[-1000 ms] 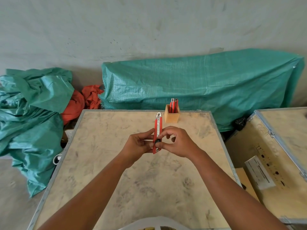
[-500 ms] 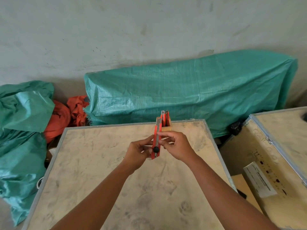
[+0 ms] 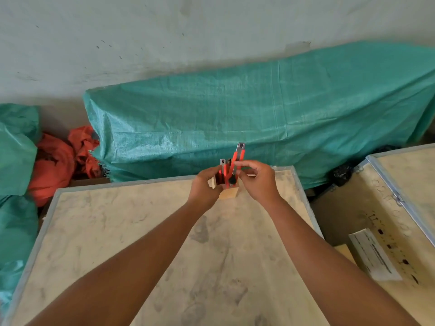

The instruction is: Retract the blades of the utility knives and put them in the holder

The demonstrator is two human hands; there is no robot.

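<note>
A red utility knife (image 3: 237,158) with a black lock knob stands nearly upright, tip up and leaning right, directly over the small wooden holder (image 3: 229,193) at the far edge of the crate top. My right hand (image 3: 257,180) pinches the knife's body from the right. My left hand (image 3: 204,184) wraps the left side of the holder and touches the knife's lower end. Other red knives (image 3: 222,169) stick up from the holder behind my left fingers. No blade tip shows beyond the knife's metal nose.
The plywood crate top (image 3: 164,243) has a metal-edged rim. A second crate (image 3: 400,208) with a white label stands at the right. Green tarp (image 3: 259,109) covers a bundle behind, and orange cloth (image 3: 58,161) lies at the left.
Both hands have carried the knife away from me, from mid-table to just above the holder. The left hand has shifted onto the holder.
</note>
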